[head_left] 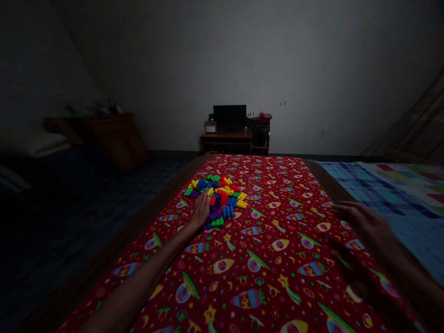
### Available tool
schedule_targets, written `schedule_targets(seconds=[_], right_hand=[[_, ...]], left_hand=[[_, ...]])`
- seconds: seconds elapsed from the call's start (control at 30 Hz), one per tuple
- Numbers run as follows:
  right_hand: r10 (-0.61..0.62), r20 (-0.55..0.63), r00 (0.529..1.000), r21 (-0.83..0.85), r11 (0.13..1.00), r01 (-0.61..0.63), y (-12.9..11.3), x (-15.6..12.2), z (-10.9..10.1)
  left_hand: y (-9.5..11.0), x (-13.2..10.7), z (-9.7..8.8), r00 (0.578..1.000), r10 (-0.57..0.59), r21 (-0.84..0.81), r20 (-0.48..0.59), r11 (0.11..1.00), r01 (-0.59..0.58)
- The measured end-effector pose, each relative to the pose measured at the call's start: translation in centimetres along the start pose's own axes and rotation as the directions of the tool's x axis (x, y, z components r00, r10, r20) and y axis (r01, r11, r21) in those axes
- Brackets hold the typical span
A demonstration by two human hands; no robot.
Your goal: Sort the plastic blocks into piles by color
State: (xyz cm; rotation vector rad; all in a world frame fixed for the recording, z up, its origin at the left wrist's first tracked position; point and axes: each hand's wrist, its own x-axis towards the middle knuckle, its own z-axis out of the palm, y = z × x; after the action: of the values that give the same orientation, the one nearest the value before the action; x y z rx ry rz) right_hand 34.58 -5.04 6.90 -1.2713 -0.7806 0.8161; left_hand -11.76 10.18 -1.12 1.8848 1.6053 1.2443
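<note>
A loose heap of plastic toy blocks [224, 196] in green, yellow, red, blue and purple lies on a red patterned cloth [243, 273]. Against the heap's left side rests my left hand [201, 210], its fingers stretched forward and touching some of the blocks. Nothing shows gripped in it, though its palm side is hidden. My right hand [367, 224] hovers over the cloth's right edge, away from the blocks. Its fingers reach to the left with nothing in them, slightly blurred, and a shadow falls on the cloth below.
Beyond the cloth's far end, a desk [227, 137] carries a dark monitor [229, 117] against the wall. To the right lies a blue checked sheet [367, 185]. A wooden cabinet [107, 138] stands at the left, above a dark tiled floor [152, 178].
</note>
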Motion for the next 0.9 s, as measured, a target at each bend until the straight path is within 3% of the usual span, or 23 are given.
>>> schedule_targets(seconds=[0.03,0.1,0.2,0.23,0.33,0.5,0.63,0.7,0.83,0.87,0.9], right_hand=[[-0.058,0.153,0.986,-0.092,0.993,0.072,1.1,1.5,3.0],[-0.143,0.340,0.929,-0.155,0.966,0.205,3.5,3.7,8.6],[-0.215,0.445,0.870,-0.243,0.906,0.348,7.1,5.5,15.1],[-0.204,0.476,0.855,-0.268,0.893,0.362,8.0,5.8,16.7],[-0.207,0.511,0.834,-0.307,0.862,0.402,10.0,6.5,20.4],[-0.214,0.544,0.812,-0.333,0.833,0.443,11.1,7.7,23.9],[-0.219,0.515,0.829,-0.322,0.847,0.423,11.2,8.4,25.9],[-0.216,0.517,0.828,-0.282,0.871,0.403,11.1,8.6,26.6],[-0.209,0.584,0.784,-0.144,0.924,0.354,10.4,8.5,25.9],[-0.206,0.591,0.780,-0.120,0.934,0.338,10.3,8.5,25.3],[-0.200,0.588,0.784,-0.105,0.942,0.319,10.1,8.4,24.6]], left_hand=[[-0.2,0.4,0.1,0.999,0.043,0.013,-0.023,0.999,-0.043],[-1.1,1.6,-0.6,0.986,0.094,0.107,-0.136,0.991,-0.080],[-2.6,4.7,-2.6,0.963,0.060,0.236,-0.264,0.972,0.005],[-3.0,6.0,-3.1,0.968,0.013,0.230,-0.249,0.972,0.046],[-3.6,9.5,-3.6,0.996,-0.059,0.178,-0.067,0.982,0.070],[-2.3,13.0,-0.8,0.983,-0.011,0.066,0.183,0.998,-0.001],[0.0,12.4,1.7,0.932,0.089,-0.047,0.351,0.996,-0.077],[1.2,11.1,2.7,0.888,0.154,-0.109,0.434,0.987,-0.118],[3.1,9.3,4.1,0.742,0.359,-0.264,0.566,0.932,-0.250],[3.3,9.5,4.3,0.750,0.375,-0.259,0.544,0.926,-0.275],[3.4,10.0,4.4,0.793,0.353,-0.198,0.496,0.936,-0.293]])
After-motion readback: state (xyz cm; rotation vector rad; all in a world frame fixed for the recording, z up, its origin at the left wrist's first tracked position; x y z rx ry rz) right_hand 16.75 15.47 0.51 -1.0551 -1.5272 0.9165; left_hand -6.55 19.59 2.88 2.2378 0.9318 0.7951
